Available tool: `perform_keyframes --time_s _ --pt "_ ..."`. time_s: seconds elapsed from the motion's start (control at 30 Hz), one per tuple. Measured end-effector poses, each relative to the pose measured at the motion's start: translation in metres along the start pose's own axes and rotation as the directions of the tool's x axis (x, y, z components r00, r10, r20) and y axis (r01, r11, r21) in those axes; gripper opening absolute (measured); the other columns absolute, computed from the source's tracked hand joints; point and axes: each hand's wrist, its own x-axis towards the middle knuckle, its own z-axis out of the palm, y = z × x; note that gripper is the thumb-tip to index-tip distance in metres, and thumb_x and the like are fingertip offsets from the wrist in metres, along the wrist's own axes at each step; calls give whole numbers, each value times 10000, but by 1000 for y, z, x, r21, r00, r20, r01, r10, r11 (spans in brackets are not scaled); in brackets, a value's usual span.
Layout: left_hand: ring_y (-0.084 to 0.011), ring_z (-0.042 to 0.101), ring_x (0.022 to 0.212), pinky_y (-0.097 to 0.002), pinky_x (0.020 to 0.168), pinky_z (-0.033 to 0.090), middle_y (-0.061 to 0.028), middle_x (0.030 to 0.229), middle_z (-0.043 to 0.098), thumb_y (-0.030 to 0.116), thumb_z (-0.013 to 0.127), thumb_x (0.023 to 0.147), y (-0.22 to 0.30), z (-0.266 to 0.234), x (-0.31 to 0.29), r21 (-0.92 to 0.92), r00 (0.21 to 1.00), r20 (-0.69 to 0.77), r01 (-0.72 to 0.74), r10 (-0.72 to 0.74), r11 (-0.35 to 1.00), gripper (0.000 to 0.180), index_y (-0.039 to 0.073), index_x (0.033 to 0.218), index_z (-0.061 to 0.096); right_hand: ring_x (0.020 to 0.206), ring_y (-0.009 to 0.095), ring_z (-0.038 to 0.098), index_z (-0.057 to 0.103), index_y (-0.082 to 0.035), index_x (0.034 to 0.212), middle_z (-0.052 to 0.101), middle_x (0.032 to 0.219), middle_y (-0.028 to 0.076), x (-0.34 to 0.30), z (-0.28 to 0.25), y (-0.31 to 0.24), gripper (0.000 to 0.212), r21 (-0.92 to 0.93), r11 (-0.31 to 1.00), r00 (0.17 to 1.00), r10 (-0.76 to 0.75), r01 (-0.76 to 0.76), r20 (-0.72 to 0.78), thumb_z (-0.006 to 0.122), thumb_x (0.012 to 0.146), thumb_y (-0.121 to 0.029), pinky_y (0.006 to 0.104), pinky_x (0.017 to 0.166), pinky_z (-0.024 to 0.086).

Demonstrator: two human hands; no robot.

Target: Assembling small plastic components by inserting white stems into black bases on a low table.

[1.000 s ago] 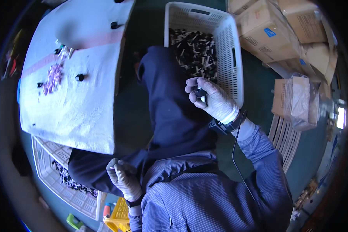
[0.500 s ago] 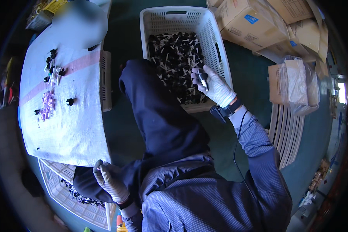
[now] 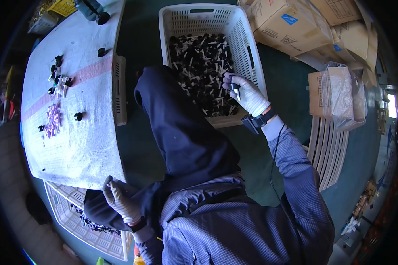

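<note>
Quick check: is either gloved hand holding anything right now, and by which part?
The right hand, over the white basket, pinches a small black-and-white part between its fingertips; which end it grips cannot be told. The left hand seems closed on a small dark piece, unclear.

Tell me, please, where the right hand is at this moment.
In the head view, the gloved right hand is at upper centre-right, over the right part of the white basket of small black and white parts, holding a few of them.
</note>
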Motion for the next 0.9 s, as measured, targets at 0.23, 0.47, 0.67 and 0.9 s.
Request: perform_keyframes --time_s 0.23,0.47,0.67,0.9 --pt "-52 423 626 -207 618 351 51 700 474 219 565 988 -2 -3 6 83 992 104 -75 66 994 254 64 1189 580 970 177 661 636 -44 1135 684 1066 59 7 -11 8 255 -43 999 998 6 -9 -67 576 901 -127 239 654 485" --pt "-42 429 644 -196 616 350 60 723 490 214 577 981 -20 -9 8 92 999 42 -25 22 995 237 72 1169 605 959 127 655 628 -74 1185 673 1084 42 7 -8 9 305 -236 971 994 -61 39 -87 545 896 -123 221 629 451" --pt "-38 431 643 -191 605 351 62 726 491 211 573 982 -18 -4 3 64 999 49 -3 0 998 226 85 1168 605 1034 262 646 580 -33 1272 659 1133 155 36 -42 17 413 -966 218 937 -345 140 58 556 870 -122 358 847 506" --pt "-34 429 626 -184 576 348 63 723 493 225 579 977 -37 -15 9 124 1000 -4 -15 15 992 228 92 1160 609 1156 362 565 562 -45 1238 604 1218 207 41 -56 22 467 -996 -72 939 -344 -62 -33 670 807 -190 411 984 461"
